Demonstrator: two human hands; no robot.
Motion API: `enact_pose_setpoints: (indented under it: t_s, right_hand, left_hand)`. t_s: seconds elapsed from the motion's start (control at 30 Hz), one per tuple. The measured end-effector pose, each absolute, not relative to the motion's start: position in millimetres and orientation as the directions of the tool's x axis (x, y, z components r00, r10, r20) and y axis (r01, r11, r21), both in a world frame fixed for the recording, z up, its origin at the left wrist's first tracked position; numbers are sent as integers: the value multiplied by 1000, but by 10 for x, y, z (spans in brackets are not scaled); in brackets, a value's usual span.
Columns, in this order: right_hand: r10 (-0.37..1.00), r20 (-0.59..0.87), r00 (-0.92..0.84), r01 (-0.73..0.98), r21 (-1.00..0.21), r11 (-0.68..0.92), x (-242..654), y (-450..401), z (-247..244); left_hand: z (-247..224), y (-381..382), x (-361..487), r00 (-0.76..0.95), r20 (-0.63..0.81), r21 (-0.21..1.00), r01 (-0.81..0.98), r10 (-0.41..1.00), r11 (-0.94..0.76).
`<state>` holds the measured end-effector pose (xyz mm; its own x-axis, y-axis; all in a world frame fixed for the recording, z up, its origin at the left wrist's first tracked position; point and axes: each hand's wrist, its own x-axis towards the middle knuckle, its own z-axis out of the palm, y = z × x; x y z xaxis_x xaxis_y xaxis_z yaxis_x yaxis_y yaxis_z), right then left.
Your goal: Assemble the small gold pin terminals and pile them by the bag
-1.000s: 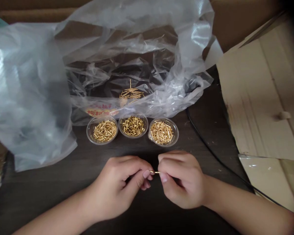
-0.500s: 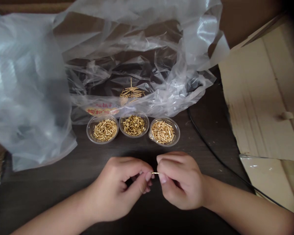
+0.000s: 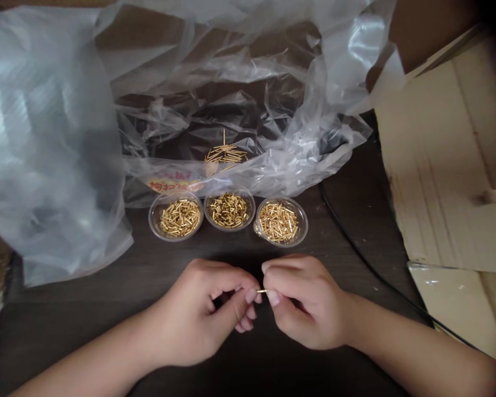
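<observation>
Between my two hands is a thin gold-coloured metal pin [image 3: 262,291], held level over the dark table. My left hand [image 3: 215,311] pinches its left end between thumb and forefinger. The right end is in the closed fingers of my right hand [image 3: 308,303]. Only the short middle of the pin shows; fingertips cover the rest. Beyond the hands stand three clear round cups in a row: the left cup [image 3: 152,226], the middle cup [image 3: 207,216] and the right cup [image 3: 303,229]. Each holds many small gold-coloured metal pieces.
Behind the cups lies a large clear plastic bag [image 3: 169,121] with a pile of longer gold pins [image 3: 227,154] in it. A milky plastic sheet [image 3: 58,154] covers the left. Cardboard [image 3: 442,160] stands at the right, with a black cable [image 3: 367,264] before it.
Both hands keep their grip on the pin, and their fingertips sit slightly closer together. The whole view has shifted a little, so cups and bag appear farther right.
</observation>
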<state>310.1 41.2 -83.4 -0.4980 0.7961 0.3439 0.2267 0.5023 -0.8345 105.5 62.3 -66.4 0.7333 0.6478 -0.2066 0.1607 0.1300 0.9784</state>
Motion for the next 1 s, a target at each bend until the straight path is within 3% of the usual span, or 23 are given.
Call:
enact_pose_setpoints:
  t_s: [0.13, 0.27, 0.57, 0.7, 1.0]
  right_hand:
    - [775, 382, -504, 286, -772, 567, 3095, 388, -831]
    - [774, 426, -468, 312, -741, 595, 3063, 330, -817]
    - [823, 304, -479, 211, -871, 444, 3051, 354, -779]
    - [830, 249, -499, 185, -905, 383, 3072, 397, -789]
    - [780, 369, -506, 297, -774, 559, 3077, 353, -835]
  left_hand:
    - [-654, 632, 1040, 747, -256, 962, 135, 614, 236]
    - [-619, 627, 1044, 742, -209, 976, 115, 637, 187]
    - [-633, 624, 1052, 754, -124, 992, 119, 645, 51]
    - [-647, 621, 1041, 759, -151, 988, 120, 633, 93]
    - [-637, 641, 1040, 760, -255, 961, 131, 598, 243]
